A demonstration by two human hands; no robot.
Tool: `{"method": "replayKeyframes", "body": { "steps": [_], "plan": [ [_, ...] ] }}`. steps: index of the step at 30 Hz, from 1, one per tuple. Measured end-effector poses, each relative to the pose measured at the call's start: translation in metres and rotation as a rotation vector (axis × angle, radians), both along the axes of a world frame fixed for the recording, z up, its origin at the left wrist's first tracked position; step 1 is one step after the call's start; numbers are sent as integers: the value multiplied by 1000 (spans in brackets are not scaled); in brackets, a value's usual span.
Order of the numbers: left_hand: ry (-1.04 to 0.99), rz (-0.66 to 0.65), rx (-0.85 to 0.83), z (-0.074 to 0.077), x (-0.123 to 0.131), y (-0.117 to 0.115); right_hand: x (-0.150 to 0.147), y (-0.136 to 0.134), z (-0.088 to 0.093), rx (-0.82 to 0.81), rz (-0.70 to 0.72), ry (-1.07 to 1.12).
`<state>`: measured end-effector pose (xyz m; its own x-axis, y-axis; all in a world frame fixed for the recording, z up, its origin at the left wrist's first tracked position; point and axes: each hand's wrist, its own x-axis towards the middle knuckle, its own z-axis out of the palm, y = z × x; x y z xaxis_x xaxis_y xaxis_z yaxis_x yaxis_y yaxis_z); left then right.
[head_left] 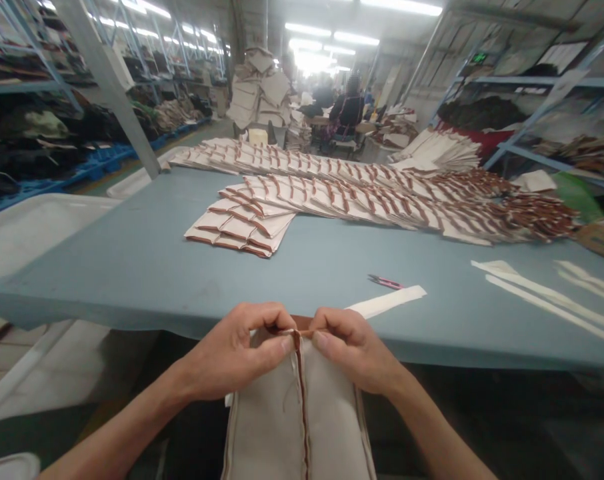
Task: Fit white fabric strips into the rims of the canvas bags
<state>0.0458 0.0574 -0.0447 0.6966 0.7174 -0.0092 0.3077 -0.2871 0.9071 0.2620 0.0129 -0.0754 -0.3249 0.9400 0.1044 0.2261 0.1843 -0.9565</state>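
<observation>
Between my hands hangs a cream fabric piece (267, 413) with brown edging and a seam down its middle. My left hand (255, 343) pinches its top edge just left of the seam. On the other side of the seam, my right hand (349, 347) pinches the same edge between thumb and fingers. A loose thread dangles near the seam. Beyond my right hand, a pale fabric strip (395, 301) and a small pair of thread snips (385, 281) lie on the blue-grey table (147, 267).
A small stack of cream pieces (239, 230) lies ahead, before long overlapping rows of similar pieces (352, 193). More pale strips (547, 297) lie at right. A white bin (37, 220) stands left; a person (349, 110) sits farther back.
</observation>
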Motion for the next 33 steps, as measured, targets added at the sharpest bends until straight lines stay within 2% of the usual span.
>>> {"method": "replayKeyframes", "body": {
  "steps": [3,7,13,19,22,27,33],
  "plan": [
    [4,32,-2,-1,3,-1,0,-3,3,67,-11,-87],
    [-20,25,-11,0,5,-6,-4,-8,10,280,-72,-259],
    [-59,52,59,7,1,-11,-14,-9,15,608,-113,-293],
    [76,61,181,-1,-6,-16,-22,-13,14,803,-139,-499],
    [103,42,246,-6,-11,-18,-24,-14,13,769,-123,-546],
    [96,-13,347,-6,-17,-18,-22,-11,16,413,-28,-383],
    [123,9,529,-8,-20,-22,-28,-12,20,336,-44,-371]
  ]
}}
